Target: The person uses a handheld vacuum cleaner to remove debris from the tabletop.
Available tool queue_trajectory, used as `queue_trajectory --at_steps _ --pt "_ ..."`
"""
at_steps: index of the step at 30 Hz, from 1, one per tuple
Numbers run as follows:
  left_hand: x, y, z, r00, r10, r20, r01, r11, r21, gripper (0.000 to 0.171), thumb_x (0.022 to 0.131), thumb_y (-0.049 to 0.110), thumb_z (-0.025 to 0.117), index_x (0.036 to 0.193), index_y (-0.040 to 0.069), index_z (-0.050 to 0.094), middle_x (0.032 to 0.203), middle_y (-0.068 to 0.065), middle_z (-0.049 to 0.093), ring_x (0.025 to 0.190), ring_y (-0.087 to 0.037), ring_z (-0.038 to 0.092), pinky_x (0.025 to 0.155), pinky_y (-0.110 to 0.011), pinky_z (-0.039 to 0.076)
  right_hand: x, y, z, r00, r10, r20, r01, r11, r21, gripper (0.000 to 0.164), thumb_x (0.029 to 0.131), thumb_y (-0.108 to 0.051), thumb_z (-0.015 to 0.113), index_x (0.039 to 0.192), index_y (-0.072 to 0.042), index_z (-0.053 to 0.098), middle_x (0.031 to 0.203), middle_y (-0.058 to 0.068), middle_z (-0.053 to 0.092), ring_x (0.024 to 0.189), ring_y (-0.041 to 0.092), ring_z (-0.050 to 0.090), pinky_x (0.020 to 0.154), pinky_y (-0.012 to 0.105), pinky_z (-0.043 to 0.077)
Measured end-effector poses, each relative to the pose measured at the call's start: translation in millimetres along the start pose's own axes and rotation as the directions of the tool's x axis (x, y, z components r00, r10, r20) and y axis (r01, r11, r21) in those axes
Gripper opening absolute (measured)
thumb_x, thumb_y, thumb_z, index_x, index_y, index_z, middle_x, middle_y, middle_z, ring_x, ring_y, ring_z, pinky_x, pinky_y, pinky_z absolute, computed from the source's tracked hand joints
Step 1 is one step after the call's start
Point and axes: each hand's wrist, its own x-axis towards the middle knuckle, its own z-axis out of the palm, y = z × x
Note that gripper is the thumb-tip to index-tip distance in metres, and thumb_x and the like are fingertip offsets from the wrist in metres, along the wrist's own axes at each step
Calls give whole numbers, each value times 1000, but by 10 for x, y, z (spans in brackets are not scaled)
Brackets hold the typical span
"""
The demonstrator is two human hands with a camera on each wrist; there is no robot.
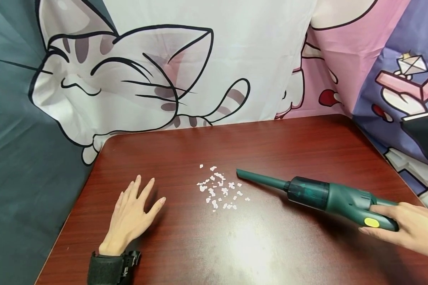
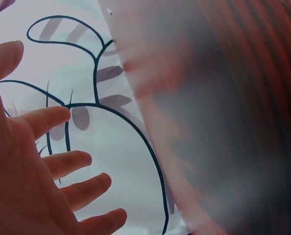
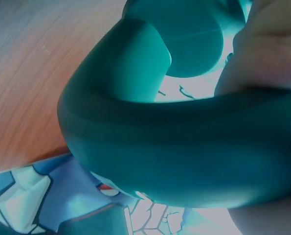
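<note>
My right hand grips the looped handle of a green handheld vacuum cleaner, which has a dark see-through dust cup and a long narrow nozzle pointing left. The nozzle tip sits just right of a scatter of small white paper scraps on the table. In the right wrist view the handle fills most of the picture, with part of the hand at the right. To the left of the scraps, my left hand is held with its fingers spread and nothing in it. The left wrist view shows its palm and fingers.
A reddish-brown wooden table has a bright glare patch near its front. Behind it hangs a cloth printed with a cartoon cat, continuing into pink and blue panels at the right. A black band wraps the left wrist.
</note>
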Motion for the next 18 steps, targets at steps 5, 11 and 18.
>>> queue_trajectory --at_steps 5,11,18 --pt "-9 -15 -8 1000 -13 2 13 1000 -2 72 95 61 49 151 17 38 158 -24 22 143 -45 22 110 -66 19 -123 23 36 1000 -3 -28 4 1000 29 28 73 -42 83 78 -35 56 55 -19 34 47 -4 28 45 19 25" --pt "-24 -20 6 1000 -19 12 19 1000 -7 73 94 61 48 151 17 39 158 -23 21 143 -45 22 110 -66 19 -202 29 35 997 -2 -75 3 1000 12 38 68 -42 86 71 -37 48 53 -20 30 45 -5 25 43 18 22" --pt "-31 -20 18 1000 -19 7 20 1000 -7 73 95 61 49 151 17 38 158 -23 22 143 -45 22 110 -66 19 -268 35 54 984 -61 -170 67 997 33 47 62 -37 89 69 -40 42 52 -25 26 44 -8 23 42 14 18"
